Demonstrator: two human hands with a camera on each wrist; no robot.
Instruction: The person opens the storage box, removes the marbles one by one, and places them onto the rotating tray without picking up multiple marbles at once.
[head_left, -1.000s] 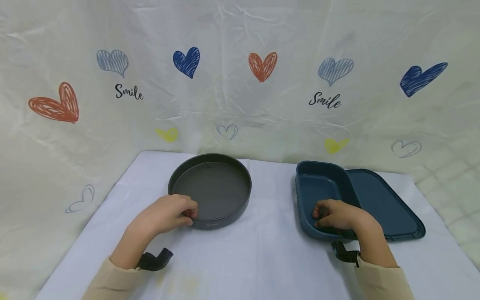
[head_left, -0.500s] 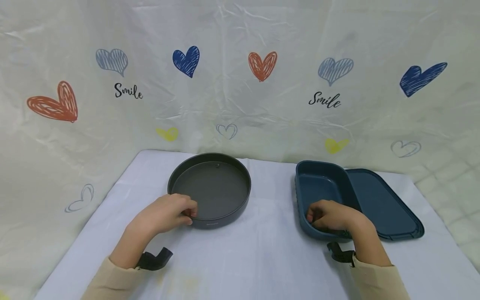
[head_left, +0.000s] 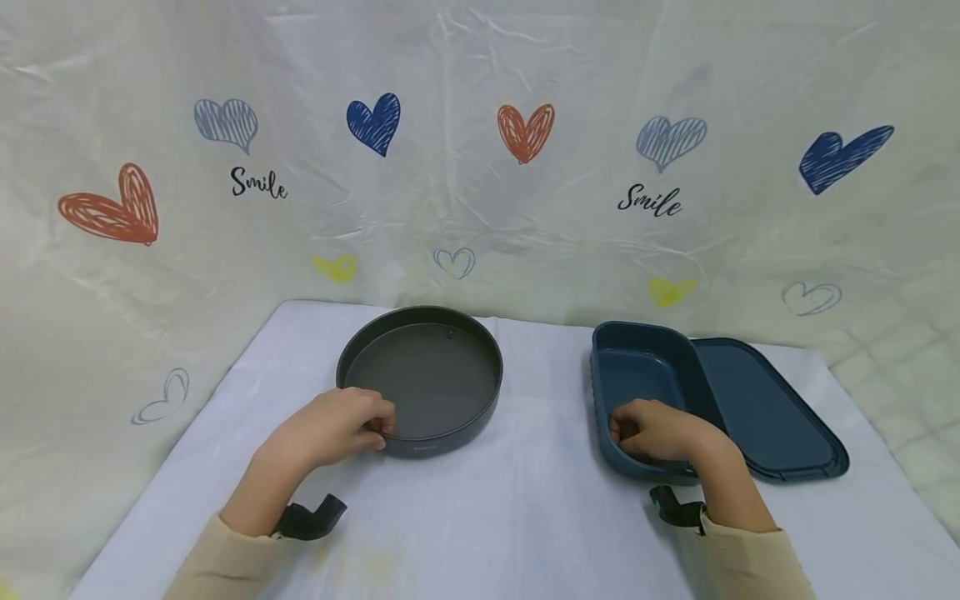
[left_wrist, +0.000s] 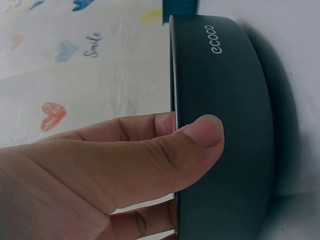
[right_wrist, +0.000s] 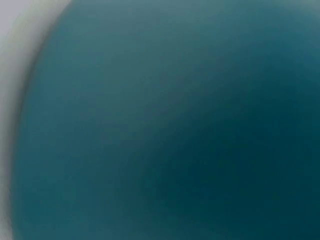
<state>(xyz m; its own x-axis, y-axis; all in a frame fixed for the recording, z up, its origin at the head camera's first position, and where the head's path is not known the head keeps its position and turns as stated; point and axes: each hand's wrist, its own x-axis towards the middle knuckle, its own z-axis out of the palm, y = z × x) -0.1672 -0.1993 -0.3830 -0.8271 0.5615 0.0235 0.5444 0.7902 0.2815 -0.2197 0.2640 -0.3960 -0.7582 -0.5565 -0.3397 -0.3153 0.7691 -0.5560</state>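
A round, shallow dark grey tray [head_left: 431, 375] with a low wall stands at left centre in the head view. My left hand [head_left: 333, 425] grips its near left rim. In the left wrist view the thumb [left_wrist: 205, 131] presses the outer wall, below the "ecoco" print, with fingers inside. A tiny dark ring-like mark [head_left: 451, 335] shows at the back of the tray's floor. My right hand [head_left: 663, 432] is down inside a dark blue rectangular box [head_left: 633, 367], fingers curled. Whether it holds anything, I cannot tell. Blurred blue plastic fills the right wrist view.
A flat dark blue lid [head_left: 772, 408] lies against the box's right side. White cloth [head_left: 540, 500] covers the table, and a wall sheet [head_left: 450, 200] printed with hearts hangs behind it. Black camera mounts [head_left: 311, 518] sit on both wrists.
The right hand has shifted slightly left inside the box. The small mark in the grey tray has moved right along the back, while the left hand stays where it was.
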